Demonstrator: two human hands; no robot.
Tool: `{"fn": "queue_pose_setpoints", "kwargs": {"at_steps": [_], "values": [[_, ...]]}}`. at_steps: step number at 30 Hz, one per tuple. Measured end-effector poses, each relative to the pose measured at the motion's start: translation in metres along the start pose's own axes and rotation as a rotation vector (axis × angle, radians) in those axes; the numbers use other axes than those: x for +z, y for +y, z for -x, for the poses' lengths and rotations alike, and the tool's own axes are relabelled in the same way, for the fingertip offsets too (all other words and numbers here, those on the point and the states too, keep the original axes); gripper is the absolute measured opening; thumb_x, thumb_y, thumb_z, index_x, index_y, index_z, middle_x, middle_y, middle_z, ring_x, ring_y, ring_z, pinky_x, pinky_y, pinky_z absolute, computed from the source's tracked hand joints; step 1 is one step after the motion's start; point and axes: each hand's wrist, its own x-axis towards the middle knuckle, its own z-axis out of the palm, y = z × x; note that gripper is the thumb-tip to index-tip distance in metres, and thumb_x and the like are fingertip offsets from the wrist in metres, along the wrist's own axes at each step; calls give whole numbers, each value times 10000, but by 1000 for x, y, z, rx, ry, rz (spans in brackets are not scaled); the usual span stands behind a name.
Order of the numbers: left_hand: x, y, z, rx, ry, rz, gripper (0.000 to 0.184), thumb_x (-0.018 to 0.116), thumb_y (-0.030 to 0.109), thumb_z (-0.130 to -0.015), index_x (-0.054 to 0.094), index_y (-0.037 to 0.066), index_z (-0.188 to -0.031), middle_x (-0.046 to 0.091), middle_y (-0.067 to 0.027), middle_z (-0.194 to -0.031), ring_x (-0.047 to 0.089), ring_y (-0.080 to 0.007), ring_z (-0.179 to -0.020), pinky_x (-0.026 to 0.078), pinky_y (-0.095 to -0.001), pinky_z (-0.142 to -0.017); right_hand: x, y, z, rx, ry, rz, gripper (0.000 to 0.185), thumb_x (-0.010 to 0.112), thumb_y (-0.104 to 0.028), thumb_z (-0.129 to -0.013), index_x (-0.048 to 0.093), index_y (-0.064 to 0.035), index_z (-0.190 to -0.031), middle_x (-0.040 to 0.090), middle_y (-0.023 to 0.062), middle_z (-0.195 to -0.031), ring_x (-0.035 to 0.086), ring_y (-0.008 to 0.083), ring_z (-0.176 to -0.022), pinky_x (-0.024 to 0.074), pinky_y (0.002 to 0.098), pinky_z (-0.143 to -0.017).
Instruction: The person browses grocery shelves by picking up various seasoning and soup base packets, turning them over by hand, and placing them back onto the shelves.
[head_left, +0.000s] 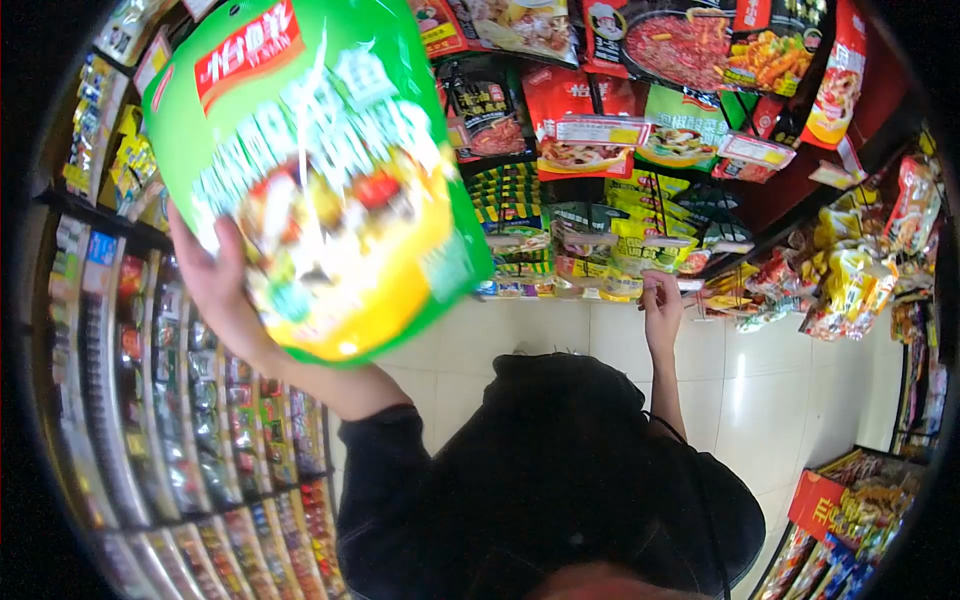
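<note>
A large green seasoning pouch (350, 230) fills the upper left of the view, held up close to the camera and tilted. It has a red logo, white lettering and a picture of a dish on its front. My left hand (215, 275) grips its left side, thumb on the front face and the other fingers hidden behind. My right hand (660, 305) is lower, at the bottom edge of the hanging display, with fingers curled together beside a yellow-green packet (640, 245). Whether those fingers hold anything is too small to make out.
Red and green food pouches (580, 110) hang on hooks with price tags (755, 150) ahead of me. Shelves of small packets (200, 400) run along the left. More bags (850, 280) hang at the right, above a red display box (815, 505). Pale floor tiles (740, 370) lie below.
</note>
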Motion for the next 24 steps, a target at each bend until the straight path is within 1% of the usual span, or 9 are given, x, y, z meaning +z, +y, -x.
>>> {"fn": "queue_pose_setpoints", "kwargs": {"at_steps": [5, 6, 8, 10, 13, 16, 19, 21, 24], "values": [[42, -13, 134, -76, -32, 410, 771, 771, 133, -847, 351, -43, -1470, 569, -188, -1326, 619, -256, -1129, 522, -383, -932, -12, -54, -9, 23, -143, -379, 249, 596, -247, -1020, 633, -47, -1163, 621, 57, -1106, 628, 140, -931, 530, 271, -755], [61, -17, 161, -208, -84, 510, 788, 778, 128, -838, 351, -19, -1485, 553, -159, -1343, 585, -233, -1165, 488, -366, -951, -21, -74, -11, 46, -227, -570, 441, 574, -382, -1013, 553, -53, -1307, 591, 102, -1257, 591, 203, -1154, 525, 352, -919], [104, -32, 205, -402, -276, 594, 714, 750, 132, -872, 373, 7, -1465, 546, -117, -1327, 544, -193, -1193, 440, -349, -990, -35, -116, -16, -52, -382, -680, 915, 568, -681, -919, 341, -22, -1512, 497, 175, -1425, 507, 297, -1313, 443, 462, -1055], [155, -43, 235, -558, -521, 619, 612, 708, 144, -926, 381, 6, -1424, 549, -107, -1300, 532, -185, -1195, 420, -363, -1026, -49, -134, -19, -104, -484, -651, 1147, 583, -787, -835, 187, -17, -1586, 321, 186, -1593, 368, 329, -1449, 315, 456, -1167], [219, -62, 276, -676, -627, 727, 718, 721, 168, -931, 277, 12, -1473, 512, -129, -1353, 503, -206, -1247, 406, -387, -1062, -59, -154, -40, -65, -405, -396, 761, 773, -122, -891, 364, -5, -1522, 465, 93, -1488, 474, 151, -1326, 370, 315, -1114], [266, -74, 271, -455, -742, 675, 772, 729, 188, -931, 232, 28, -1498, 495, -150, -1384, 481, -222, -1297, 408, -402, -1082, -60, -114, -64, 80, -96, -318, 318, 729, -113, -943, 624, 3, -1221, 705, 20, -1049, 635, 101, -953, 498, 270, -864], [306, -92, 215, -173, -832, 502, 796, 728, 204, -937, 208, 56, -1522, 466, -166, -1426, 466, -232, -1332, 415, -406, -1101, -83, -109, -90, -49, -122, -206, 286, 734, -122, -934, 649, 25, -1164, 730, 52, -990, 648, 107, -892, 517, 286, -828], [336, -80, 161, -314, -901, 761, 800, 805, 260, -870, 355, 64, -1502, 507, -142, -1419, 518, -235, -1301, 414, -360, -1083, -87, -117, -108, -236, -99, 97, 283, 748, -138, -911, 667, 17, -1133, 747, 113, -953, 674, 133, -831, 533, 306, -785], [366, -43, 113, -195, -1104, 554, 478, 758, 161, -904, 583, 34, -1330, 660, -97, -1250, 620, -155, -1156, 484, -330, -1006, -88, -128, -131, -309, -6, 171, 267, 754, -165, -898, 697, -26, -1118, 742, 154, -926, 724, 187, -831, 545, 324, -766]]}}
